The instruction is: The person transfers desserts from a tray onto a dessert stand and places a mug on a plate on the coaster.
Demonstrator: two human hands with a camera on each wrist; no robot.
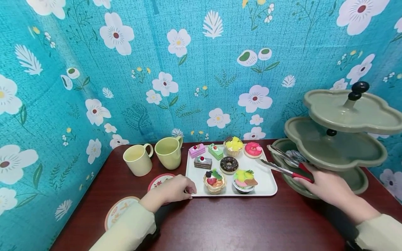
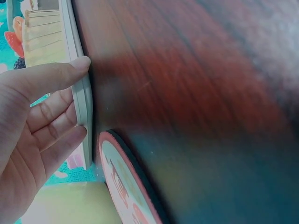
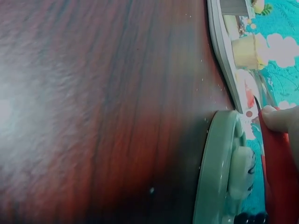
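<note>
My left hand [image 1: 177,188] pinches the near left corner of a white tray [image 1: 262,186], thumb and fingers on its rim in the left wrist view. The tray carries a chocolate doughnut [image 1: 229,164], a pink doughnut [image 1: 253,149], several small cake slices and fruit tarts. In my right hand [image 1: 329,184] are metal tongs [image 1: 284,170] with red handles; their arms stand spread apart, with nothing seen between the tips. They reach leftward over the lowest tier of a green tiered stand [image 1: 333,150]. A white doughnut [image 1: 293,156] with dark stripes lies on that tier, partly behind the tongs.
Two yellow-green mugs, one [image 1: 138,160] left of the other [image 1: 169,153], stand at the back left. Two round coasters lie nearer, a red-rimmed one [image 1: 158,179] partly under my left hand and an orange-rimmed one [image 1: 117,209] by my sleeve. Flowered blue cloth [image 1: 194,69] hangs behind.
</note>
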